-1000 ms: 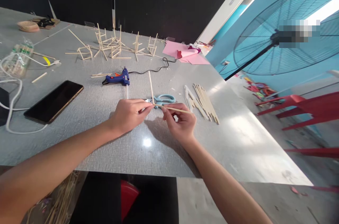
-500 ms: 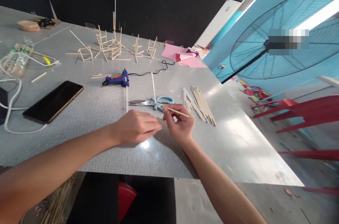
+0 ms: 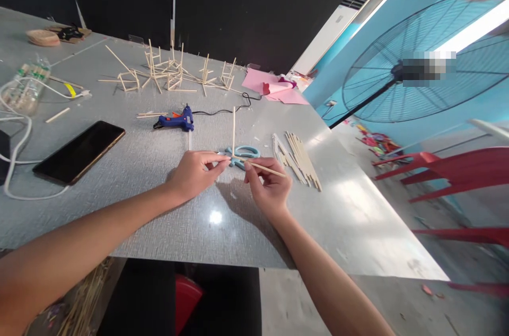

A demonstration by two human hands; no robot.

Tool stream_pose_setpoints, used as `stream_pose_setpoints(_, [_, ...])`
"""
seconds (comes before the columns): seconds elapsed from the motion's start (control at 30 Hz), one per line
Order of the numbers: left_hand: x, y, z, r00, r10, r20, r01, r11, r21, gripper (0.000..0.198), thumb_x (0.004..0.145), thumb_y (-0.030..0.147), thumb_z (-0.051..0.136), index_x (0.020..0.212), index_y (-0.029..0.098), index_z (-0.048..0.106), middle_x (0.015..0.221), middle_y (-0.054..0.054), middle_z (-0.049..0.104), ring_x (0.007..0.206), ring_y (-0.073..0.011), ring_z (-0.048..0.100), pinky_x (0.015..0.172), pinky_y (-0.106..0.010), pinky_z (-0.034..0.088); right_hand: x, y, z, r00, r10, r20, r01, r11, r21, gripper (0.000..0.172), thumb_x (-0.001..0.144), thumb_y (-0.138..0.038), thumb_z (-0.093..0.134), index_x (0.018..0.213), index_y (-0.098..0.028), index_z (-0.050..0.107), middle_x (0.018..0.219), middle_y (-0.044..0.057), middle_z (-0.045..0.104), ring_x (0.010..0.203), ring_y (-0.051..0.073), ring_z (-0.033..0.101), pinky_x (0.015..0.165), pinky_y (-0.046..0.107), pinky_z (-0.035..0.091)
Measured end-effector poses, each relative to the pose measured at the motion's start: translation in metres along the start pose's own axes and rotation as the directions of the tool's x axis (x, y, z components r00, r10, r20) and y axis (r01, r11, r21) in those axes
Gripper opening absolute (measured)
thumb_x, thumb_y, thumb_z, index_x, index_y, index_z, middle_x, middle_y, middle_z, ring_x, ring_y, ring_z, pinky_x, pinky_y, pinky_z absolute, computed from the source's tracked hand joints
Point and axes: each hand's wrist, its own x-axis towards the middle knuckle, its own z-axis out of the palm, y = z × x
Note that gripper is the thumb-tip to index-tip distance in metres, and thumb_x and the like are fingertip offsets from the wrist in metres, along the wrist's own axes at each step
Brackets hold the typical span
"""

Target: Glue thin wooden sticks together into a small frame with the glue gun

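My right hand pinches a thin wooden stick that slants down to the right. At its left end a second wooden stick stands nearly upright, the two meeting in a corner. My left hand is closed in a pinch, thumb and forefinger at that corner; whatever lies between the fingertips is too small to make out clearly. Behind both hands lie scissors with light blue handles, their blades mostly hidden by the left hand. A blue glue gun rests beyond the left hand, a pale glue stick pointing from it toward me.
Loose wooden sticks lie right of my right hand. Several stick frames stand at the back, near pink paper. A phone and white cable are at left. A large fan and red chairs stand at right.
My left hand has risen and closed its fingertips at the corner of the joined sticks. The upright stick has swung from leaning left to nearly vertical. My right hand keeps its hold.
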Motion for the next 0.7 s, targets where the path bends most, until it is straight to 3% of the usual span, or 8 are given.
stream_pose_setpoints(0.23, [-0.002,0.002,0.001,0.998,0.046,-0.049,-0.044,0.998,0.04,0.017,0.099,0.031,0.07,0.106,0.023,0.083,0.093,-0.002,0.082,0.061,-0.0114,0.067,0.055,-0.026,0.048,-0.001,-0.001,0.001,0.998,-0.048,0.036,0.049,0.998,-0.038,0.012,0.097,-0.032,0.072,0.095,-0.021,0.069,0.065,-0.001,0.068,0.05,0.012,0.062,0.046,0.023,0.046])
stream_pose_setpoints(0.5, [-0.002,-0.009,-0.001,0.967,0.254,-0.032,-0.23,0.917,0.327,0.024,0.107,0.035,0.06,0.109,0.026,0.081,0.102,-0.003,0.082,0.084,-0.0152,0.075,0.071,-0.029,0.053,-0.003,-0.006,0.003,0.996,-0.078,0.039,0.081,0.992,-0.099,0.011,0.096,-0.032,0.072,0.093,-0.021,0.069,0.062,-0.002,0.068,0.047,0.011,0.06,0.042,0.022,0.043])
stream_pose_setpoints(0.7, [-0.001,-0.009,-0.003,0.955,0.296,0.031,-0.279,0.853,0.441,0.025,0.108,0.032,0.057,0.104,0.024,0.08,0.09,-0.001,0.08,0.074,-0.013,0.071,0.062,-0.027,0.044,-0.008,0.002,0.002,0.994,-0.098,0.056,0.104,0.986,-0.128,0.009,0.096,-0.03,0.072,0.097,-0.022,0.069,0.063,-0.003,0.069,0.048,0.011,0.062,0.042,0.021,0.044])
